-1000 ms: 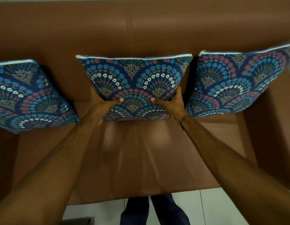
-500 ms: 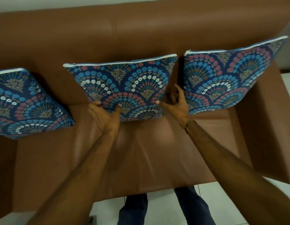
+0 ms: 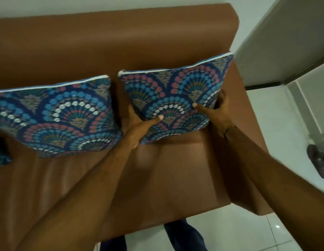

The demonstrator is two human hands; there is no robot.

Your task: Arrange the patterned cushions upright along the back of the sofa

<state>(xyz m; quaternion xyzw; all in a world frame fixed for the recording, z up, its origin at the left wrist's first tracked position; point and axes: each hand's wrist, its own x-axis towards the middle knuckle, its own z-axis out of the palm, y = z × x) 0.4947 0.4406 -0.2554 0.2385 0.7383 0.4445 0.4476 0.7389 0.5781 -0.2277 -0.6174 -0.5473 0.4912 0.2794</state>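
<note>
Two blue fan-patterned cushions lean upright against the back of the brown leather sofa [image 3: 121,42]. I grip the right cushion [image 3: 175,91] from both sides. My left hand [image 3: 139,127] holds its lower left edge, thumb on the front. My right hand [image 3: 214,113] holds its right edge beside the sofa's right armrest, thumb on the front. The middle cushion [image 3: 54,113] stands free to the left. A sliver of a third cushion [image 3: 1,157] shows at the far left edge.
The sofa's right armrest [image 3: 248,160] is close against my right forearm. White tiled floor [image 3: 266,229] lies to the right, with a dark shoe [image 3: 318,160] near a white door. My legs stand at the seat's front edge.
Both hands let go of the middle cushion and moved right onto the right cushion. The view swung right, so the left cushion has almost left the frame.
</note>
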